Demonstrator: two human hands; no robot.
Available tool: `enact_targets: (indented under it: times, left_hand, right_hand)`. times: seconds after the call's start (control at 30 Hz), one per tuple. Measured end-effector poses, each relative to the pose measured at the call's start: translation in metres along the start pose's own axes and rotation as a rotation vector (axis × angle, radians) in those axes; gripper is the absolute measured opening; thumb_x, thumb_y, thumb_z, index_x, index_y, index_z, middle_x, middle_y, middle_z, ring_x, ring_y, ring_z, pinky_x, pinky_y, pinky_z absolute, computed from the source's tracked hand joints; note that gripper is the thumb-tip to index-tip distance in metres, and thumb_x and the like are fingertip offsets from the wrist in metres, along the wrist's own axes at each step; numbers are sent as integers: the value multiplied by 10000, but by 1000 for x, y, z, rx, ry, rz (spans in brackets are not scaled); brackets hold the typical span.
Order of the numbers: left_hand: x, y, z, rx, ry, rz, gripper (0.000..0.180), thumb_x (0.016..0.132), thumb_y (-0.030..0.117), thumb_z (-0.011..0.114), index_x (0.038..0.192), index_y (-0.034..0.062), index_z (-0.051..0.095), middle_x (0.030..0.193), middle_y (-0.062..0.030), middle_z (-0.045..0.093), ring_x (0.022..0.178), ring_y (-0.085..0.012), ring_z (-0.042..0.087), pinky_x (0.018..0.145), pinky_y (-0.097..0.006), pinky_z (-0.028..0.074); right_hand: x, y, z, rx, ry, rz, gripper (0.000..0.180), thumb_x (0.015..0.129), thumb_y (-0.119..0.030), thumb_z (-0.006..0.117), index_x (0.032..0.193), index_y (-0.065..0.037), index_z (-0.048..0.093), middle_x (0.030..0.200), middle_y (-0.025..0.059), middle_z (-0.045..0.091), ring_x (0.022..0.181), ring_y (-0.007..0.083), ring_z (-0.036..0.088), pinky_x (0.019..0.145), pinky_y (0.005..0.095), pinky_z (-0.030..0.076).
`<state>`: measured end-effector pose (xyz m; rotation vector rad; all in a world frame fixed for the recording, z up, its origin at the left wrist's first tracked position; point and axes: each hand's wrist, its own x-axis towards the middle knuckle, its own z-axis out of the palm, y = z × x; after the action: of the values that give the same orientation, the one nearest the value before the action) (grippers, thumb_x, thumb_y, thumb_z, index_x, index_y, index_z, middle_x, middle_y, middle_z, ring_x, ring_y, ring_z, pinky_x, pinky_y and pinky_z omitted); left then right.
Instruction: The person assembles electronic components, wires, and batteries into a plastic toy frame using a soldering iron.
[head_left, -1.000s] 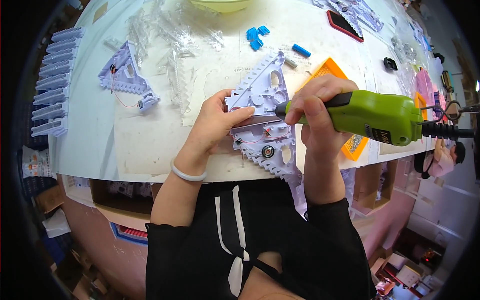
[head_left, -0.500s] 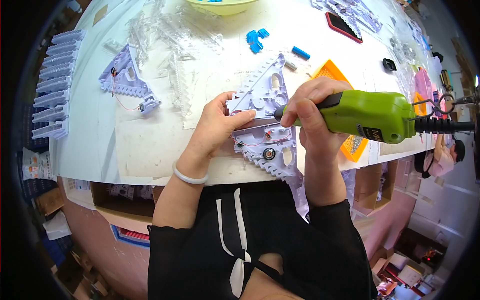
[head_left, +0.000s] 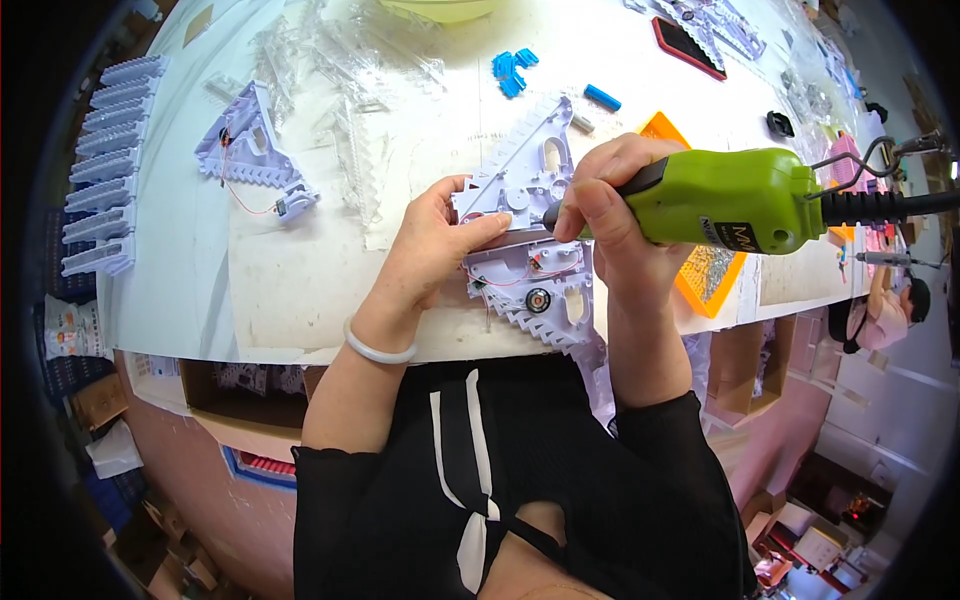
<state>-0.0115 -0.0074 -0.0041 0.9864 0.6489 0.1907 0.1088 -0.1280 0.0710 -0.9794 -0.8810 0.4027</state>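
Orange tray [head_left: 742,283] holds what look like small screws; green electric screwdriver [head_left: 722,200] lies crosswise, tip leftward, right hand [head_left: 610,210] clamped around it; left hand [head_left: 435,245] pinches pale toy housing [head_left: 530,240].

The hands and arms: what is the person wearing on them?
The left hand has a pale, smooth bangle round its wrist. The right hand wears nothing. Both forearms are bare, with black sleeves pushed up near the elbows.

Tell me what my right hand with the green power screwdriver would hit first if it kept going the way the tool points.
The right hand aims the green power screwdriver leftward; first it would likely meet the pale purple plastic part, then the left hand's fingertips holding it. Depth is unclear.
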Motion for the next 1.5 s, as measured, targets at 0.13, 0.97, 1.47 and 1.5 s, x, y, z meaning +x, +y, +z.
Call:
enact_targets:
  times: [0.13,0.97,1.47,1.5]
  left_hand:
    - [-1,-3,-1,1,-14,18,393,899,16,718,1253,-32,554,1045,-144,713,903,-186,729,810,-301,612]
    - [-4,-4,-4,10,-36,70,491,861,5,762,1299,-49,546,1061,-127,707,902,-144,698,802,-278,584]
    - [-2,-3,-5,-26,-67,39,506,867,11,755,1319,-44,536,1060,-128,706,892,-142,695,787,-275,584]
    - [-1,-4,-5,-37,-62,40,506,866,12,756,1319,-44,537,1059,-129,707,892,-142,695,786,-275,584]
  right_hand:
    - [1,0,-6,-39,-54,5,120,881,33,738,850,7,626,753,58,636,594,100,623,528,213,496]
    - [17,8,15,16,-134,-124,115,884,67,722,916,12,626,827,66,647,656,106,631,575,225,517]
    - [16,14,14,98,-96,-75,94,887,63,713,894,33,625,819,92,653,633,119,648,572,226,536]
    - [16,13,14,97,-97,-74,94,887,63,713,894,33,625,819,92,653,633,119,648,572,226,536]
